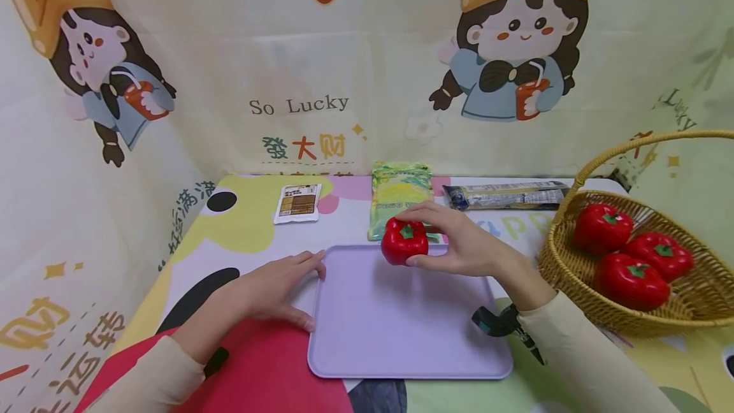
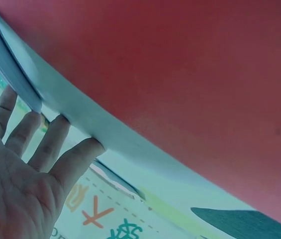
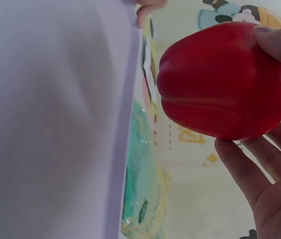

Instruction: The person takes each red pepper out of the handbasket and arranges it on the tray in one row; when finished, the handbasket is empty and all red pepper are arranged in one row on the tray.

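Note:
My right hand (image 1: 459, 241) grips a red bell pepper (image 1: 404, 242) with a green stem, fingers on one side and thumb on the other. In the head view the pepper overlaps the far part of a lilac tray (image 1: 395, 336), and the right wrist view has it above the tray's surface. At the tray's left edge rests my left hand (image 1: 272, 292), its fingertips and thumb right at the rim. The left wrist view shows those fingers (image 2: 50, 139) spread, with nothing held in them.
A wicker basket (image 1: 556, 260) with three red bell peppers (image 1: 633, 279) stands at the right, its handle arching high. Along the back lie a small white packet (image 1: 298, 203), a green-yellow bag (image 1: 398, 187) and a long dark package (image 1: 507, 196). A printed curtain (image 1: 367, 69) hangs behind.

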Demonstrator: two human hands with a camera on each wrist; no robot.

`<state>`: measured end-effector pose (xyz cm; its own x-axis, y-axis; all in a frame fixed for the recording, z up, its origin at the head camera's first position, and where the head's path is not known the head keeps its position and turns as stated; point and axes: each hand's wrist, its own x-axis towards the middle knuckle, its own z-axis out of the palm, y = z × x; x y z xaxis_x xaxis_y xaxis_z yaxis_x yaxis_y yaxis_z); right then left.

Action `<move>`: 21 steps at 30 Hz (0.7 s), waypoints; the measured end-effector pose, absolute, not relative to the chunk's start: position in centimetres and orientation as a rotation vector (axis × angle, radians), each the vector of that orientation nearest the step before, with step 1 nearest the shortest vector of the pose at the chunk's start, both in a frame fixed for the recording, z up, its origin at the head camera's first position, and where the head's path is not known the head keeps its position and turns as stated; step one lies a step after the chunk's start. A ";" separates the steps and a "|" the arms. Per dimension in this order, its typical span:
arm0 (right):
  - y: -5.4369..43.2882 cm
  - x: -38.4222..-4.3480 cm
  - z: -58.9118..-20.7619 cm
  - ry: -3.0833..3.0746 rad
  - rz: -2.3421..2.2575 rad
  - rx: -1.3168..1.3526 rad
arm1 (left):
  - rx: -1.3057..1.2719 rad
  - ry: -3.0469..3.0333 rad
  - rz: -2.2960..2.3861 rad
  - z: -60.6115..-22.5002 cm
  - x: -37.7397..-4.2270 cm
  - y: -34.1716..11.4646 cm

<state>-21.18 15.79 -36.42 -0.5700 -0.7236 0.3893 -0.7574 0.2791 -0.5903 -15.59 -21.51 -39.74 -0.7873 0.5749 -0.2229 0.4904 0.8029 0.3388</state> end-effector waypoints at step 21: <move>12.5 -21.6 -37.9 -2.553 1.226 1.461 | 0.788 2.677 0.375 -39.9 -15.8 -21.4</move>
